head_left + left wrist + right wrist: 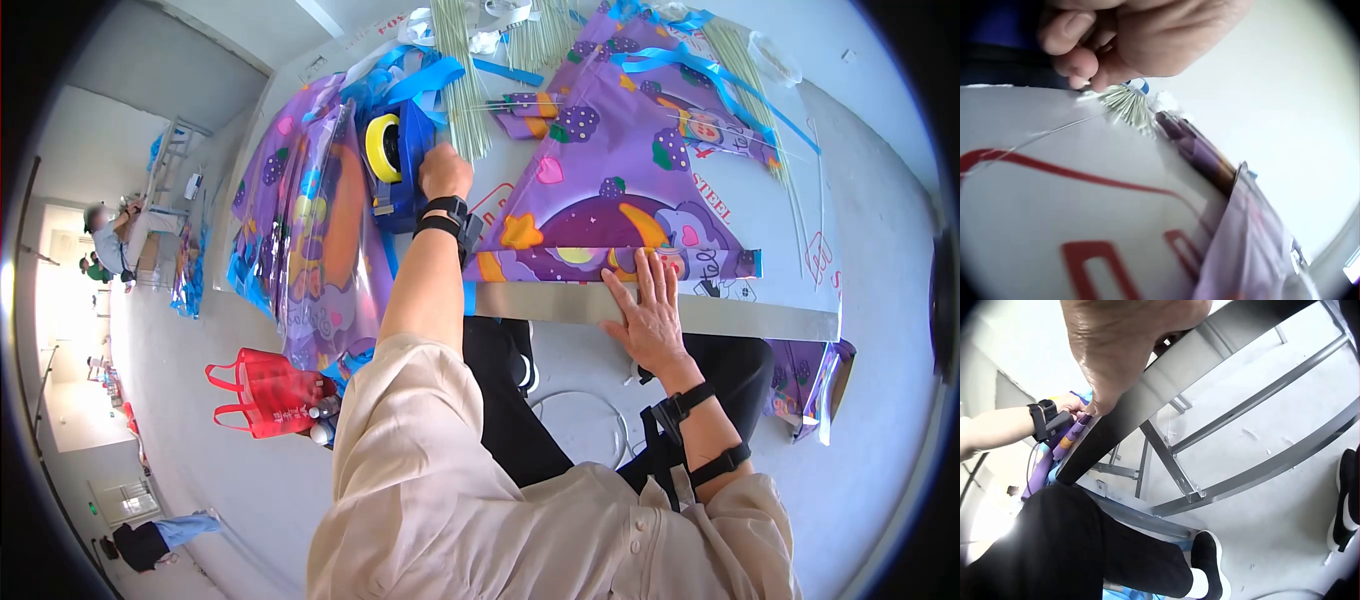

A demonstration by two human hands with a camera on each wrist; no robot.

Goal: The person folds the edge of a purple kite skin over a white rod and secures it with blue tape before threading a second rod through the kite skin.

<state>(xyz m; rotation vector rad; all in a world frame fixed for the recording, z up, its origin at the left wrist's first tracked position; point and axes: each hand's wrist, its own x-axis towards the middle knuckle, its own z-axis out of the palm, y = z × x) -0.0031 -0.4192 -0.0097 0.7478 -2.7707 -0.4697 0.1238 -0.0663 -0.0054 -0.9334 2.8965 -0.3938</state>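
Observation:
My left hand (445, 172) is beside a blue tape dispenser (408, 165) that carries a yellow-cored roll of tape (382, 148). In the left wrist view, its fingers (1067, 32) curl close to the dispenser's dark edge; I cannot tell whether they pinch any tape. My right hand (650, 310) lies flat with fingers spread, pressing the folded lower edge of a purple printed plastic sheet (600, 200) at the table's front edge. This sheet tapers away from me and shows stars, grapes and a moon.
Pale thin sticks (462, 80) and blue ribbons (425, 78) lie at the back of the table (790, 215). More purple sheets (310, 200) drape over the left side. On the floor stands a red bag (265, 392). Metal table legs (1172, 465) show below.

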